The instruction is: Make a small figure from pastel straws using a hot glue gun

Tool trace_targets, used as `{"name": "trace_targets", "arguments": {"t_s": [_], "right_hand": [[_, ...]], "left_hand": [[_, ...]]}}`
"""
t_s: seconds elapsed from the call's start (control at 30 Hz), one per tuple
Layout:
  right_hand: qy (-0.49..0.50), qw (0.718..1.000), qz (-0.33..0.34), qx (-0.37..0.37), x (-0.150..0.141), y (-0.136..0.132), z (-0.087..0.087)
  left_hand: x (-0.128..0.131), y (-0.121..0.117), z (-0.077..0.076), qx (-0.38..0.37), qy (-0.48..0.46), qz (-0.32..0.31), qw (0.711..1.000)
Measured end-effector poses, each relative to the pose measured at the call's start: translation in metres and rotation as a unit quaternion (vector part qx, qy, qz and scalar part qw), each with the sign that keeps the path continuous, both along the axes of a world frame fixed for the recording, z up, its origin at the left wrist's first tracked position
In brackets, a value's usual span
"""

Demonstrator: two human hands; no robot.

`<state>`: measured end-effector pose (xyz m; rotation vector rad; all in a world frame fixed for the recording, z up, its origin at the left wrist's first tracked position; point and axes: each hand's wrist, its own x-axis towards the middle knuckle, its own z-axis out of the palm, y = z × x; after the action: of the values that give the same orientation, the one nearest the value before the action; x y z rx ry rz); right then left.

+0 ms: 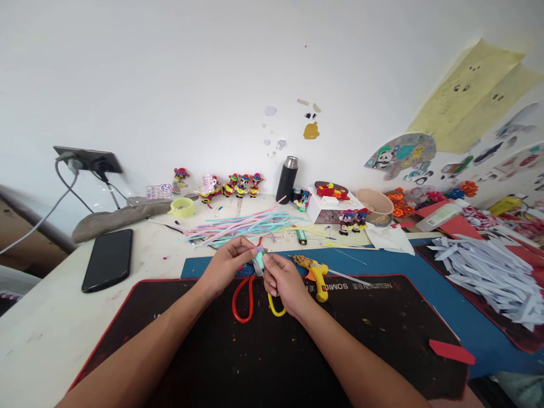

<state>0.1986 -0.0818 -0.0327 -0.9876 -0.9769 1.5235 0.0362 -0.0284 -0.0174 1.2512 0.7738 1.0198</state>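
Note:
My left hand point(225, 267) and my right hand point(287, 280) meet above the top edge of the dark mat point(238, 362). Both pinch one small craft piece point(259, 262) in turquoise, purple and green; fingertips hide part of it. Beneath the hands lie a red looped handle point(243, 300) and a yellow looped handle point(276, 307); whether they belong to one tool I cannot tell. A yellow glue gun point(317, 275) rests right of my right hand. Behind the fingers, pink, turquoise and purple pipe cleaners point(242, 224) are spread in a loose pile.
A black phone point(107, 260) lies at the left. Along the wall stand several small colourful figures point(243, 186), yellow-green tape point(182, 207), a black flask point(287, 181) and a white box point(325, 211). White paper strips point(488, 277) are heaped at the right.

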Motion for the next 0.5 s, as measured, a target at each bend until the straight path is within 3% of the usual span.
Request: {"name": "trace_targets", "arguments": {"t_s": [0.5], "right_hand": [[0.000,1.000,-0.002,-0.004,-0.0005,0.0005,0.0015]], "left_hand": [[0.0000,-0.0002,0.0007,0.000,0.010,-0.001,1.000]]}}
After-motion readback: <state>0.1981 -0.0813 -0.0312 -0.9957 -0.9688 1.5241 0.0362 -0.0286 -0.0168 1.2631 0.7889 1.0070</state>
